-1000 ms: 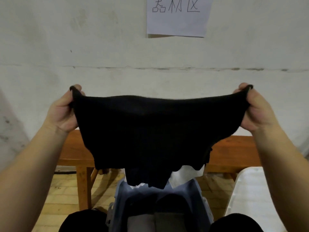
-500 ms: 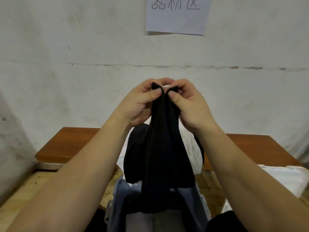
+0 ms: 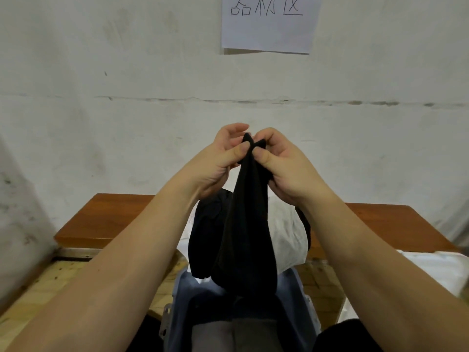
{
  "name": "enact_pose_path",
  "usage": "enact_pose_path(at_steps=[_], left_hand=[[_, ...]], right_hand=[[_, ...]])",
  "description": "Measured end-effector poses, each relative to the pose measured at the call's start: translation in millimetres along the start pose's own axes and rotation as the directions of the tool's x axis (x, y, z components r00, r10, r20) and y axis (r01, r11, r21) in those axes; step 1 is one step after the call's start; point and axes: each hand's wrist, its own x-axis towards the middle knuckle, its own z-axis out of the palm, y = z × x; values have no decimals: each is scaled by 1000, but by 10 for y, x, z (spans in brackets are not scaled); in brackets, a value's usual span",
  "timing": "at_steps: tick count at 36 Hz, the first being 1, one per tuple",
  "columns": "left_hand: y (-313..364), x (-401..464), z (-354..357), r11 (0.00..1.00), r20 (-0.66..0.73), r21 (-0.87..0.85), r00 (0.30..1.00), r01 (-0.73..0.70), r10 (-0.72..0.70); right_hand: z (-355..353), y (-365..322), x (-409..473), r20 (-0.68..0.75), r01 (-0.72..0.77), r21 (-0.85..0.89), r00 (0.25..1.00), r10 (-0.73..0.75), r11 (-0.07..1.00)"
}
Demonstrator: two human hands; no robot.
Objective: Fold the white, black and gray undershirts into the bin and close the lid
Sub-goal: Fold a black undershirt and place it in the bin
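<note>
A black undershirt (image 3: 246,240) hangs folded in half, held up in front of the wall. My left hand (image 3: 218,161) and my right hand (image 3: 281,163) meet at its top, each pinching one upper corner between thumb and fingers. Below it stands a blue-grey bin (image 3: 182,301), open, with a grey folded garment (image 3: 228,336) inside. White fabric (image 3: 286,240) lies behind the black shirt, on the bench. More dark cloth (image 3: 205,237) hangs to the left of the black shirt; I cannot tell whether it belongs to that shirt.
A brown wooden bench (image 3: 114,219) runs along the white wall. A paper sign (image 3: 266,24) hangs on the wall above. A white surface (image 3: 431,273) lies at the right. Wooden flooring (image 3: 45,283) shows at the lower left.
One second ago the black shirt was spread wide between my hands. My hands came together, folding it in half. Since half a second ago they have barely moved.
</note>
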Motion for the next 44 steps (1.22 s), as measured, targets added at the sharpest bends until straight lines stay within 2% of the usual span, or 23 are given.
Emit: enact_pose_path(at_steps=[4, 10, 12, 14, 16, 18, 20, 21, 22, 25, 28, 30, 33, 37, 39, 42, 44], left_hand=[[15, -19, -36, 983, -97, 184, 995, 5, 13], [-8, -207, -111, 911, -266, 403, 963, 84, 29], [-2, -284, -119, 902, -276, 408, 961, 144, -28], [-1, -370, -118, 872, -253, 406, 950, 274, -181], [-10, -500, -98, 784, -200, 510, 935, 355, -293], [-68, -669, -54, 620, -124, 704, 920, 346, -373], [-184, -770, -77, 408, -182, 846, 905, 343, -383], [-226, -738, -109, 329, -218, 880, 906, 343, -363], [-264, -735, -177, 306, -251, 882, 906, 360, -342], [-214, -649, -359, 366, -366, 820, 895, 439, -254], [-159, -549, -503, 489, -455, 738, 878, 465, -148], [-134, -482, -562, 563, -480, 690, 870, 455, -116], [-109, -390, -615, 635, -483, 645, 871, 424, -91], [-54, -294, -618, 656, -417, 672, 908, 342, -46], [-43, -261, -619, 643, -363, 700, 930, 312, -56], [5, -233, -648, 564, -275, 777, 957, 280, -96], [76, -199, -683, 536, -250, 804, 964, 258, -88]], right_hand=[[10, 29, 22, -82, -11, -29, 997, 8, 1000], [0, 57, 10, -223, -16, -245, 974, -40, 969], [-41, 44, 27, -262, -5, -300, 962, -78, 954], [-83, 24, 48, -283, 4, -332, 953, -104, 943], [-127, -2, 82, -300, 14, -351, 946, -127, 936], [-164, -26, 111, -315, 23, -372, 937, -150, 928], [-216, -39, 129, -327, 25, -405, 929, -170, 914], [-257, -40, 132, -329, 23, -421, 928, -177, 907], [-312, -38, 130, -327, 22, -436, 928, -181, 900], [-515, -43, 91, -310, 16, -457, 934, -176, 889], [-760, -67, -3, -276, -56, -553, 954, -119, 831], [-937, -71, -79, -270, -131, -634, 961, -59, 762], [-1129, -75, -177, -307, -272, -779, 951, 34, 565], [-1257, -55, -242, -319, -373, -883, 922, 219, 286], [-1282, -21, -264, -314, -385, -904, 892, 324, 186], [-1246, -18, -269, -302, -377, -919, 860, 410, 114], [-1238, -51, -246, -281, -360, -920, 883, 377, 156]])
